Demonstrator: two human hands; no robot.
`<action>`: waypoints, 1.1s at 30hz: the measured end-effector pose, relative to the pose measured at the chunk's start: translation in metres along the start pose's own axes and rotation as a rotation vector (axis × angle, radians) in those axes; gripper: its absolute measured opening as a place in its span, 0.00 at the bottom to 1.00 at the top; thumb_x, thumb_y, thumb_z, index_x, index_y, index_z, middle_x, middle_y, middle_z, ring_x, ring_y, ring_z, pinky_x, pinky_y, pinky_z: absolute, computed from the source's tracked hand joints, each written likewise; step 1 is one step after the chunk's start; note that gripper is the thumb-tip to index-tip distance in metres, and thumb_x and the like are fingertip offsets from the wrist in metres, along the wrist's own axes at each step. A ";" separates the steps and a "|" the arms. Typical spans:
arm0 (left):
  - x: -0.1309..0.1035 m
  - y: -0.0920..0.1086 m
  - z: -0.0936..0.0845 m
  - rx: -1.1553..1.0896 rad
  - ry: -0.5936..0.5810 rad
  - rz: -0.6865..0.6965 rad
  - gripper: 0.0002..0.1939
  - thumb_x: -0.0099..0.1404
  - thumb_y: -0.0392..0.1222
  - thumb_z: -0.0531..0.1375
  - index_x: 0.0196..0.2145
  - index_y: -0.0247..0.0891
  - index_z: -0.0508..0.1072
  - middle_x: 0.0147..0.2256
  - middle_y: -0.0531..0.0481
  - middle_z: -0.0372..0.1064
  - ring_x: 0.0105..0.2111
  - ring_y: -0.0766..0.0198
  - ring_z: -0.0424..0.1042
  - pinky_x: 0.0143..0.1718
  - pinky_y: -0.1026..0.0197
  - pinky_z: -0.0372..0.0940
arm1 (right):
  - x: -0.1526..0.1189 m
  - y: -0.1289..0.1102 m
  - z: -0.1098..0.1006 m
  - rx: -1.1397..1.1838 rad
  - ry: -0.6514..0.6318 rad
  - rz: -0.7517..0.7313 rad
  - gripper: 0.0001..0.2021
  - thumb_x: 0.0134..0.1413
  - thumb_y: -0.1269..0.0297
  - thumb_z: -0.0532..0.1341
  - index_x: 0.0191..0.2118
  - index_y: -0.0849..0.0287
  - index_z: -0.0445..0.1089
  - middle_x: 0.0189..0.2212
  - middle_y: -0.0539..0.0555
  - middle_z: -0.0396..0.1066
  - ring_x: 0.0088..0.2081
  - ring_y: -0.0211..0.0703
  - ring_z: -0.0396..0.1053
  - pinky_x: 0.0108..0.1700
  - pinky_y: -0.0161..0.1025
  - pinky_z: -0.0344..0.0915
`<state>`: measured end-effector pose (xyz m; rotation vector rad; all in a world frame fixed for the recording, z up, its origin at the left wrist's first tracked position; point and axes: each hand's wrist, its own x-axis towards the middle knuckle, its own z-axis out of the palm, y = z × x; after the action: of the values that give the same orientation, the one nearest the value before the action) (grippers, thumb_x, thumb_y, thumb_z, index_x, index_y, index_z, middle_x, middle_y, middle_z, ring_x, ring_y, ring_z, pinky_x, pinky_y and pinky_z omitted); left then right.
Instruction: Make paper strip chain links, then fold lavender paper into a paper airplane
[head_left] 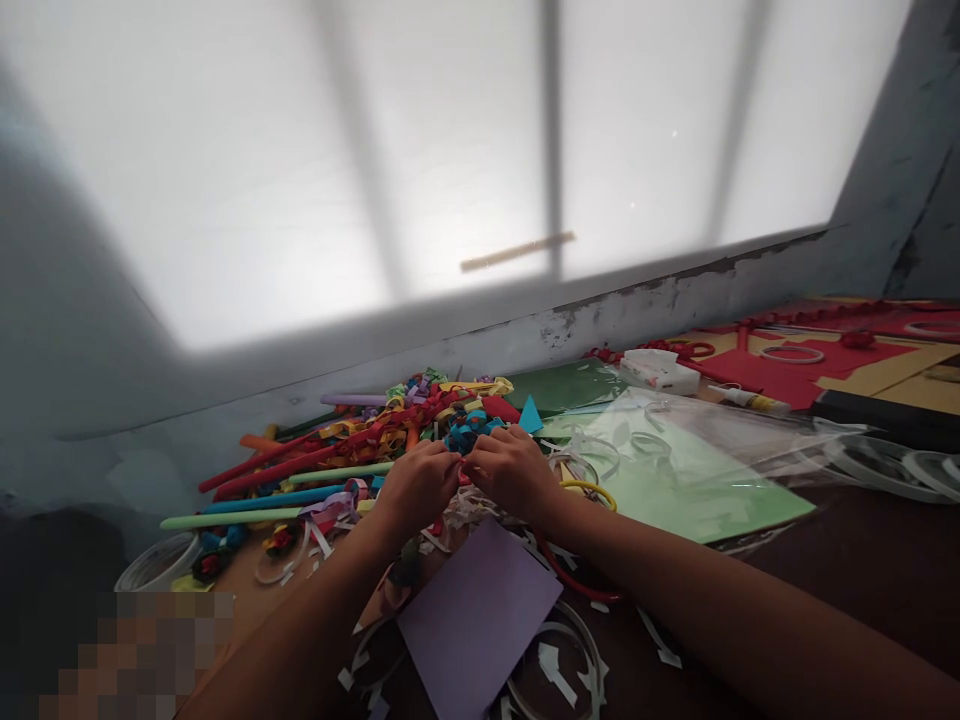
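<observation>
My left hand (422, 483) and my right hand (512, 468) meet fingertip to fingertip above the littered table. The fingers of both are bent and pressed together in a pinch. Whatever they hold is hidden by the fingers; only a speck of red shows between them. Just behind them sits a blue and dark curled-paper piece (474, 424). A purple sheet of paper (480, 620) lies below my hands, between the forearms. To the left, a pile of rolled paper tubes (285, 460) in red, blue and green lies mixed with curled paper strips.
Light green sheets (697, 490) under clear plastic lie to the right. Beyond them are a white box (660, 371) and red paper (810, 370). White tape rings (892, 465) lie at far right, a tape roll (157, 562) at left. Behind the table rises a wall (487, 342) below a bright covered window.
</observation>
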<state>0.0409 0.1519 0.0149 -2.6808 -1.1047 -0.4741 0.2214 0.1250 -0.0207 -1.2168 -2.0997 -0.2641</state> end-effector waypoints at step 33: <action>-0.001 0.000 0.006 -0.314 0.075 -0.167 0.17 0.70 0.47 0.61 0.53 0.36 0.70 0.51 0.43 0.71 0.45 0.57 0.74 0.45 0.49 0.73 | 0.005 0.008 -0.007 0.485 -0.024 0.097 0.13 0.65 0.65 0.62 0.52 0.60 0.74 0.40 0.54 0.78 0.44 0.45 0.75 0.53 0.51 0.66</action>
<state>0.0416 0.1529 0.0085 -2.8131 -1.3369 -0.8343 0.2296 0.1290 -0.0136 -1.0214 -1.9600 0.2917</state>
